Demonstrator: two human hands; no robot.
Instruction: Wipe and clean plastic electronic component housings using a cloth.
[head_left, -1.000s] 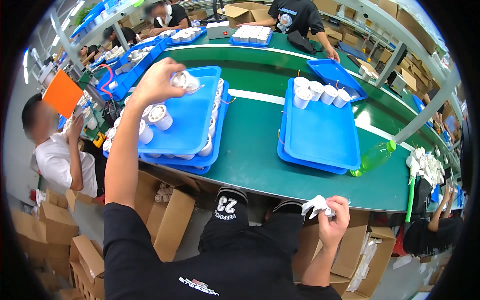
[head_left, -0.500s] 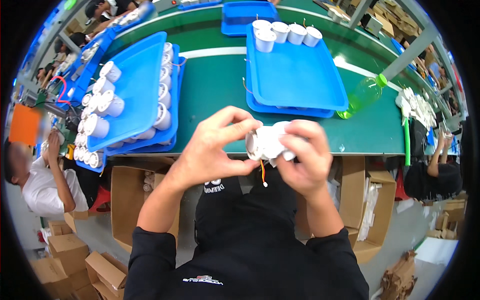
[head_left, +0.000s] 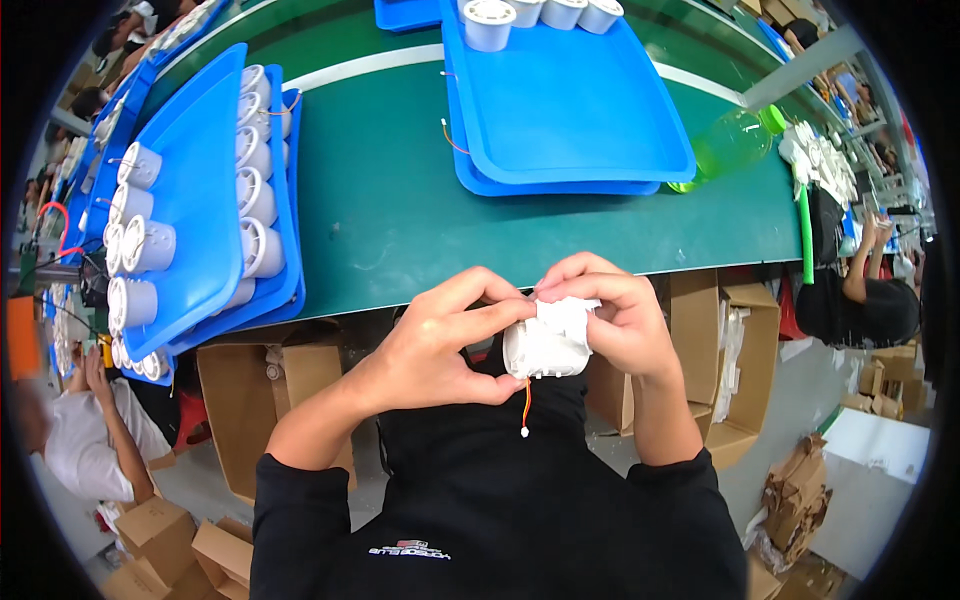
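In front of my body, just off the table's near edge, I hold a white cylindrical plastic housing (head_left: pixel 525 352). A thin red-and-yellow wire lead (head_left: pixel 527 405) with a small white plug hangs below it. My left hand (head_left: pixel 440 345) is closed around its left side, with the thumb low and the fingers on top. On the right, the fingers of my right hand (head_left: pixel 630 320) pinch a white, crumpled-looking piece (head_left: pixel 568 320) that lies against the housing; what it is made of I cannot tell.
A stacked blue tray (head_left: pixel 205 190) with several white cups with wires stands at left. Another blue tray (head_left: pixel 570 110) holds white cups along its far edge. Beside it lies a green bottle (head_left: pixel 735 145). Cardboard boxes (head_left: pixel 235 420) sit under the table; a co-worker (head_left: pixel 95 440) sits at left.
The housing and both hands have come lower in the picture, and the housing has been turned. The view has shifted, so the trays appear higher and further left.
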